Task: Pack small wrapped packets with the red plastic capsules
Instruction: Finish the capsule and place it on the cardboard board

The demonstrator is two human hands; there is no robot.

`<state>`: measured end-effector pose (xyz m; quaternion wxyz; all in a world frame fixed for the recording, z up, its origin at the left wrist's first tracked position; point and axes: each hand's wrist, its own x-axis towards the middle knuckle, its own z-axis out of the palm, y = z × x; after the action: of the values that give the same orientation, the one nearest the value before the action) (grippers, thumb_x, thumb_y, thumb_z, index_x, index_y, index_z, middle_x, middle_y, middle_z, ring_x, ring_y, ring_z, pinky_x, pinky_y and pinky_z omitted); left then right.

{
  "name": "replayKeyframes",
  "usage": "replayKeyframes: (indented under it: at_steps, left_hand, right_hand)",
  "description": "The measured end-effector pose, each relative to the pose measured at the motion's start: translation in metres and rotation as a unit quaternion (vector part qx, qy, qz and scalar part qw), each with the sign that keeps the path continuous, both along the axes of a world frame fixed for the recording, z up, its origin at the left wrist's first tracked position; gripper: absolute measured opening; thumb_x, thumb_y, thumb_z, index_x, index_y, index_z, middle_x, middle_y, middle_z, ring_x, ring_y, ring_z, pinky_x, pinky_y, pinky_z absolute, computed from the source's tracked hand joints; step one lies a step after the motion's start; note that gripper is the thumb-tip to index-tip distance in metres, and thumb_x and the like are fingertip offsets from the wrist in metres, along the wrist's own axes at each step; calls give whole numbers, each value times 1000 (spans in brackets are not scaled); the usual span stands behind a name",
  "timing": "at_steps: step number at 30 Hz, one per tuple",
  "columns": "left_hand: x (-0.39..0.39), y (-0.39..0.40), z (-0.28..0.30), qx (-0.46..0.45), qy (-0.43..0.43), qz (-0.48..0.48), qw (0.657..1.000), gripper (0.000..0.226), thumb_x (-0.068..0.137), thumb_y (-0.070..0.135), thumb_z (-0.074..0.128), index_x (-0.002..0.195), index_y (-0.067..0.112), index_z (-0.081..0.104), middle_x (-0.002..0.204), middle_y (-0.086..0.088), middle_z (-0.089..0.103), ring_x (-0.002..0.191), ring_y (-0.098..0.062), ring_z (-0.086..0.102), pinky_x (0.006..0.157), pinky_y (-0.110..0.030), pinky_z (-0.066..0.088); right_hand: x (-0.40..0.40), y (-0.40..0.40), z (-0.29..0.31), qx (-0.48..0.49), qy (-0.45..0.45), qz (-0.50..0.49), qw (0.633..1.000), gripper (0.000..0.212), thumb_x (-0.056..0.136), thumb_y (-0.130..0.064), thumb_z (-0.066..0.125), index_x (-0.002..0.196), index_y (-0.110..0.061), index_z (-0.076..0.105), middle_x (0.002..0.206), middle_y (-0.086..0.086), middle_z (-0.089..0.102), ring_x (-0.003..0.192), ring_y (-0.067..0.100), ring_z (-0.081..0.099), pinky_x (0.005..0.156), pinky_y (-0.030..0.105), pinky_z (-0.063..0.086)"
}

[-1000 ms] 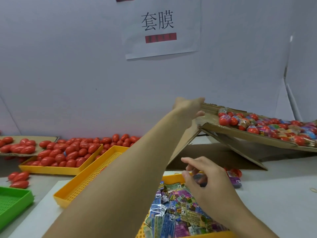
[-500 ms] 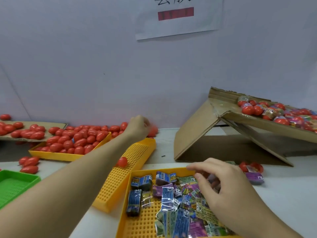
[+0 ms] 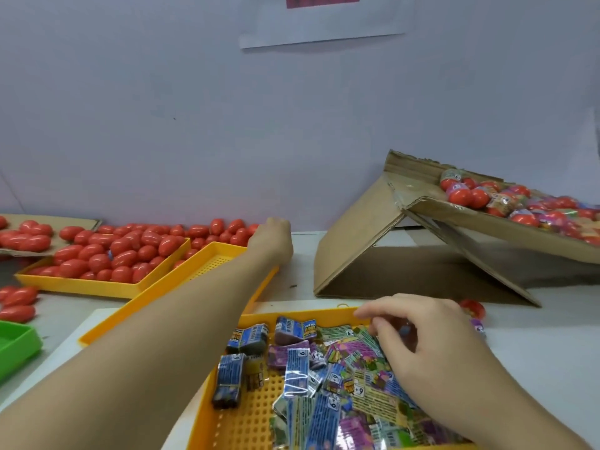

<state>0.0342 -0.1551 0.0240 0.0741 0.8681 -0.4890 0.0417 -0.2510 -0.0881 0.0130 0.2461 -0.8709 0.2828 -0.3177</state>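
Red, glossy oval plastic capsules (image 3: pixel 123 251) fill a yellow tray (image 3: pixel 97 287) at far left; more lie loose behind it along the wall, on a flat cardboard sheet (image 3: pixel 65 222) at the left edge, & a few on the table (image 3: pixel 535 336) by a green tray (image 3: pixel 16 345). Left hand (image 3: pixel 272 241) reaches far fwd, seen from the back, just beside the loose capsules at the wall; its fingers are hidden behind the knuckles, so can't tell if they're apart or clamped on anything. Forearm crosses over an empty perforated yellow tray (image 3: pixel 214 264) w/ a fine grid of holes.

Near centre, another perforated yellow tray (image 3: pixel 246 423) holds a heap of small wrapped packets (image 3: pixel 324 378): flat, rectangular, shiny crinkled film, printed blue, purple, green. Right hand (image 3: pixel 431 349) hovers over the far right part of the heap, fingers (image 3: pixel 383 323) curled downward into the packets; thumb and fingertips sit close together, but whether they pinch a packet can't be told.

Right side: a corrugated cardboard box (image 3: pixel 363 254) opened out & propped like a tent, its upper flap forming a sloped shelf carrying capsules already sleeved in coloured film (image 3: pixel 506 199). One more red capsule (image 3: pixel 474 308) lies on the table just beyond the right hand. White paper sign (image 3: pixel 321 30) on the pale wall above.
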Motion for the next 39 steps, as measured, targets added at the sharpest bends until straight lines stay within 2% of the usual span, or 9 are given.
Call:
replayKeyframes:
  at_steps: [4,9,12,16,21,23,28,33,39]
  left_hand:
    - [-21,6,10,-130,9,-9,991,21,100,27,57,106,7,60,106,-14,63,97,-35,61,83,-46,56]
    - [-68,47,18,-238,222,-90,941,23,91,33,71,95,13,62,83,0,64,63,-9,59,54,-21,45]
    - [-93,86,18,-268,283,-90,916,27,82,32,80,94,15,63,84,7,63,70,-2,57,53,-11,42]
    - [-114,132,12,-314,365,-83,872,23,77,32,84,92,26,69,91,6,66,81,-8,63,60,-13,47]
    - [-127,161,3,-358,441,-66,820,22,81,25,80,96,39,71,95,8,67,83,-10,67,70,-22,58]
    - [-125,167,1,-362,507,-62,780,24,85,17,78,95,37,70,96,6,70,88,-13,71,75,-25,59]
    - [-120,168,-1,-404,683,-33,608,34,86,-15,61,110,8,58,116,-17,60,97,-31,73,82,-33,61]
    - [-121,167,-4,-401,690,-33,601,36,86,-18,57,112,7,59,118,-18,55,95,-30,73,77,-29,60]
    - [-124,166,-5,-376,672,-37,637,33,88,-14,55,108,11,61,117,-18,51,89,-22,70,82,-34,61]
  right_hand:
    - [-3,-2,1,-10,24,-17,999,21,95,-27,60,93,-43,73,85,-33,64,96,-11,56,77,9,48]
    - [-9,1,12,11,100,45,994,12,90,-31,68,85,-37,77,77,-21,69,83,-2,63,73,19,55]
    - [-12,9,19,19,132,72,989,8,84,-45,72,82,-37,75,78,-24,66,81,-2,59,66,24,54]
    - [-7,24,22,-12,233,69,970,30,72,-63,75,82,-35,72,76,-20,66,73,2,61,57,16,45]
    - [1,34,18,-28,268,49,962,16,81,-48,74,78,-36,65,79,-16,63,79,2,56,60,13,39]
    - [0,33,18,-15,266,46,963,10,82,-45,75,80,-37,69,81,-16,66,79,3,59,63,16,48]
    - [-1,29,13,-6,263,42,964,4,82,-40,71,83,-37,73,81,-19,68,81,0,60,73,22,58]
    - [2,30,13,6,239,18,971,5,78,-33,69,76,-33,73,74,-16,68,79,-3,62,68,21,57]
    - [1,21,19,88,119,-4,989,15,84,-30,78,70,-34,77,71,-20,72,73,-3,67,60,17,53]
